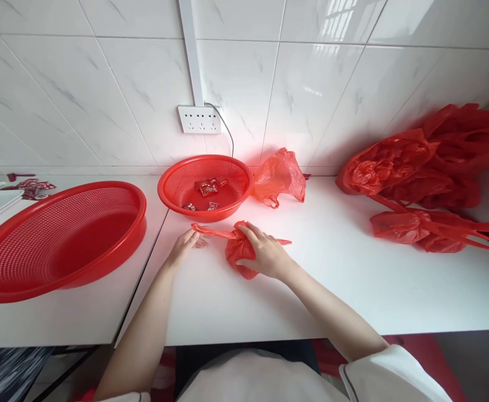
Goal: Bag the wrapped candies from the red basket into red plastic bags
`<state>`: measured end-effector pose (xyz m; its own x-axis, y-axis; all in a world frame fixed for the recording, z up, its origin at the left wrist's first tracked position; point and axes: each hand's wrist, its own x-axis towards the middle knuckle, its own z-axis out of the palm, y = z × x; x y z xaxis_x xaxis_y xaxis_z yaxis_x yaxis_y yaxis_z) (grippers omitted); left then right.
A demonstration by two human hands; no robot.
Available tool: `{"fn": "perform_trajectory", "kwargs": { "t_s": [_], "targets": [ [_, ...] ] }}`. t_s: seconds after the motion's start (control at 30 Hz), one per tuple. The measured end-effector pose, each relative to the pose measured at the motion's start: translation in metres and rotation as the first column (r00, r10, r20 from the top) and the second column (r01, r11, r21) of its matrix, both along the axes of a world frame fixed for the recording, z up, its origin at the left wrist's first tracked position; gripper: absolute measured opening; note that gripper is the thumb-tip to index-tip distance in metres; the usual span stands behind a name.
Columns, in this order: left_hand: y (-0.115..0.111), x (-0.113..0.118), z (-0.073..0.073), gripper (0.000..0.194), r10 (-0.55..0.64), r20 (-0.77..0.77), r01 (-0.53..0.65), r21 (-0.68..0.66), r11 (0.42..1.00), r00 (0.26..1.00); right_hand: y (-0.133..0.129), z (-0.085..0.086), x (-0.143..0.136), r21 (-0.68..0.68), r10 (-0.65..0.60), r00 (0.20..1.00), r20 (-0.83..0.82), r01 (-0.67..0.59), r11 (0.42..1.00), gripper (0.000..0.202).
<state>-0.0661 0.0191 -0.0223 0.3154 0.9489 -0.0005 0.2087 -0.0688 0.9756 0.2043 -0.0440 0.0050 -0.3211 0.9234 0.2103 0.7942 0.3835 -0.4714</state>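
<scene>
A small red plastic bag [233, 255], gathered and bulging, rests on the white table in front of me. My right hand [265, 252] curls over its top and right side, thumb low and fingers around the upper part. One twisted handle of the bag stretches left to my left hand [184, 245], whose fingers pinch near its end. A short tail of red plastic pokes out to the right, behind my right hand. What is inside the bag is hidden. Just beyond stands a red perforated basket [166, 196] with several small wrapped packets [208, 187] inside.
A larger red basket [137, 220] stands at the left, across a seam in the white table [332, 296]. Behind my right hand lies a crumpled red bag [280, 177]. Filled red bags [399, 162] are heaped at the far right. A wall socket [199, 119] has a cable hanging.
</scene>
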Motion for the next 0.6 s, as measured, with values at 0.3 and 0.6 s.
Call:
{"fn": "perform_trajectory", "kwargs": {
  "t_s": [0.3,0.6],
  "targets": [
    [0.006,0.006,-0.030,0.052,0.161,-0.173,-0.152,0.068,0.986,0.972,-0.006,0.011,0.094,-0.211,-0.143,0.972,-0.184,0.103,0.972,0.039],
    [0.010,0.005,-0.031,0.051,0.181,-0.180,-0.176,0.045,0.983,0.967,-0.005,0.033,0.243,0.165,-0.714,0.691,0.108,0.696,0.699,0.033]
  ]
}}
